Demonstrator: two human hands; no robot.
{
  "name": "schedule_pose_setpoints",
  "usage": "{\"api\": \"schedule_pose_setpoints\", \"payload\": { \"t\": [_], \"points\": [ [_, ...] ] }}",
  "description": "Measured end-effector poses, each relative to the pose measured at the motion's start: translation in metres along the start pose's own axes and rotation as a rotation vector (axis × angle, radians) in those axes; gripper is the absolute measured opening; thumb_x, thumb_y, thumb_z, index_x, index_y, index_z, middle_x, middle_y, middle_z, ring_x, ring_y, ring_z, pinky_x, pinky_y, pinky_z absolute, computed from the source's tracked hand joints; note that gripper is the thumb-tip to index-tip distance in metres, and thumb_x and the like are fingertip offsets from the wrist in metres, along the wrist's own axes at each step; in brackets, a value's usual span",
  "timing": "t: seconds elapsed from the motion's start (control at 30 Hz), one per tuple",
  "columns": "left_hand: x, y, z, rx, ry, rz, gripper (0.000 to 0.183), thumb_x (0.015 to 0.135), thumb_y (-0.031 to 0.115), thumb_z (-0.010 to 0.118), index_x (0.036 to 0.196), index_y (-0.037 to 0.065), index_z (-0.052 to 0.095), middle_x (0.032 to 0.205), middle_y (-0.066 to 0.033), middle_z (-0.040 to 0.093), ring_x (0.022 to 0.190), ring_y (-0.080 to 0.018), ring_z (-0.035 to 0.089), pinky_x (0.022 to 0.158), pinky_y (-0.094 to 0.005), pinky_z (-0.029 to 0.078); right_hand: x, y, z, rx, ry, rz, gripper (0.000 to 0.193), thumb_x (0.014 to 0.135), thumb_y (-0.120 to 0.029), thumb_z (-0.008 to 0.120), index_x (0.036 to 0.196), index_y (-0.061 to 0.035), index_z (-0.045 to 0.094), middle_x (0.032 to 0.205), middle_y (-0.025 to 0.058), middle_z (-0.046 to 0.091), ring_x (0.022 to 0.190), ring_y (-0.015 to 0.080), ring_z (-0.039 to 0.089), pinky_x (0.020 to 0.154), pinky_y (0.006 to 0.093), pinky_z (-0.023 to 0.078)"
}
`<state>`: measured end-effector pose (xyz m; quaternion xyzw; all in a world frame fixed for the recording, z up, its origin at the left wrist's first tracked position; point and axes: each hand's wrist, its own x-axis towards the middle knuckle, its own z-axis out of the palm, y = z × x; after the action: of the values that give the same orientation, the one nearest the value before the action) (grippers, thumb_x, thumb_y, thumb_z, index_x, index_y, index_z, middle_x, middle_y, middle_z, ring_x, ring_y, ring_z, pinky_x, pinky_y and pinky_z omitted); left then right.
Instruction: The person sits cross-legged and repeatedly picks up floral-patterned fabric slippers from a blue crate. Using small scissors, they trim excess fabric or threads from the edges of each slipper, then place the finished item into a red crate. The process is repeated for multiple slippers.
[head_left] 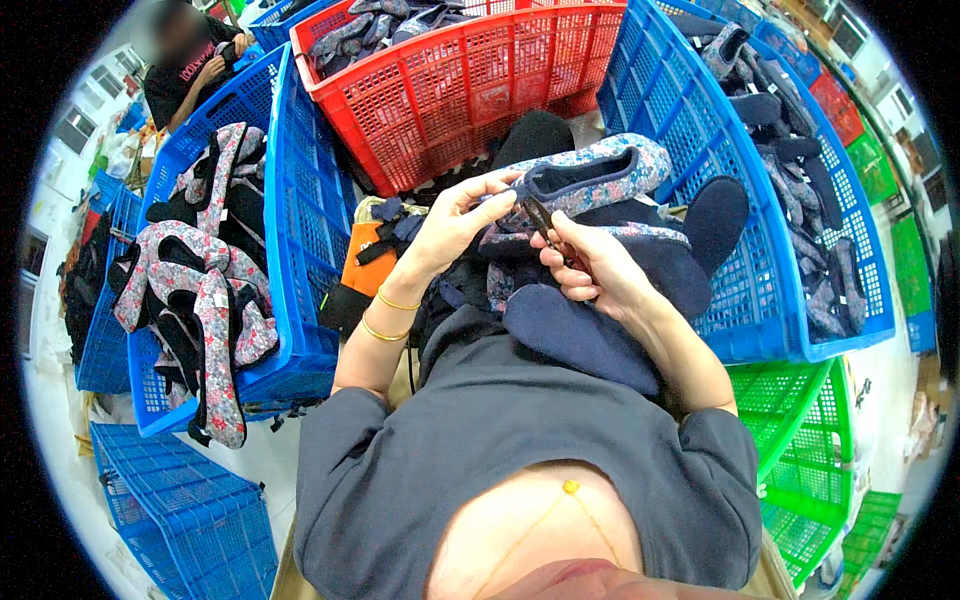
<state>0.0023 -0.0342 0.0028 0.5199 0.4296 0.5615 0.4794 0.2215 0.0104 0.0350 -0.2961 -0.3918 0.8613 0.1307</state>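
Left crate: I see a blue plastic mesh crate (303, 215), floral fabric slippers (205, 245) spilling over its near rim.
Floor: pale, smooth floor (284, 465) shows beside it.
Far edge: a red plastic mesh crate (465, 85) walls off the front.
Left hand: the left hand (465, 218) is narrowed at the shoe's left end; I cannot tell if it grips.
Right hand: the right hand (592, 258) holds a small dark hand tool (537, 212).
Shoe: the blue-pink floral shoe with navy lining (640, 165) lies just beyond both hands.
Right edge: a tall blue mesh crate (745, 285) limits elbow room.
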Motion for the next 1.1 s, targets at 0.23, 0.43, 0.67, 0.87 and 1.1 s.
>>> {"api": "schedule_pose_setpoints", "payload": {
  "t": [0.23,0.43,0.67,0.87,1.1],
  "points": [
    [-0.003,0.006,0.008,0.069,-0.097,0.1,0.017,0.093,0.018,0.061,0.095,0.001,0.067,0.12,-0.0084,0.062,0.097,-0.0077,0.057,0.09,-0.0267,0.045,0.013,0.003,-0.002,0.077,-0.044,-0.069,0.038,0.099,-0.043,0.047,0.098,-0.0063,0.058,0.071,-0.0053,0.048,0.044,-0.0005,0.028,0.035,0.0155,0.019],
    [-0.004,0.004,0.006,0.088,-0.086,0.04,0.018,0.093,0.017,0.06,0.094,0.001,0.067,0.112,-0.0077,0.065,0.102,-0.0109,0.058,0.096,-0.0302,0.043,0.016,0.01,0.002,0.119,-0.022,-0.109,0.035,0.098,-0.043,0.05,0.097,-0.008,0.058,0.07,-0.0062,0.046,0.043,-0.0005,0.027,0.035,0.0156,0.019],
    [-0.002,-0.002,0.004,0.123,-0.124,0.103,0.016,0.093,0.016,0.061,0.095,0.001,0.067,0.12,-0.009,0.061,0.104,-0.0114,0.057,0.094,-0.0301,0.044,0.016,0.013,0.004,0.123,0.004,-0.127,0.033,0.094,-0.043,0.057,0.093,-0.0095,0.057,0.069,-0.0063,0.047,0.042,0.0005,0.029,0.035,0.0172,0.018],
    [-0.003,-0.003,0.002,0.144,-0.123,0.093,0.017,0.092,0.016,0.062,0.095,0.001,0.066,0.127,-0.0111,0.057,0.105,-0.0129,0.057,0.094,-0.0303,0.045,0.019,0.015,0.002,0.178,-0.019,-0.113,0.033,0.095,-0.042,0.057,0.092,-0.0101,0.056,0.068,-0.0062,0.047,0.043,0.0004,0.029,0.035,0.0171,0.018],
    [-0.002,-0.001,0.003,0.239,-0.134,0.069,0.014,0.092,0.014,0.061,0.092,0.001,0.064,0.131,-0.0102,0.056,0.108,-0.0132,0.055,0.098,-0.0317,0.042,0.017,0.021,-0.003,0.145,0.001,-0.136,0.031,0.096,-0.041,0.055,0.092,-0.0102,0.056,0.064,-0.0061,0.045,0.041,0.0009,0.028,0.035,0.0172,0.018]
  ]
}}
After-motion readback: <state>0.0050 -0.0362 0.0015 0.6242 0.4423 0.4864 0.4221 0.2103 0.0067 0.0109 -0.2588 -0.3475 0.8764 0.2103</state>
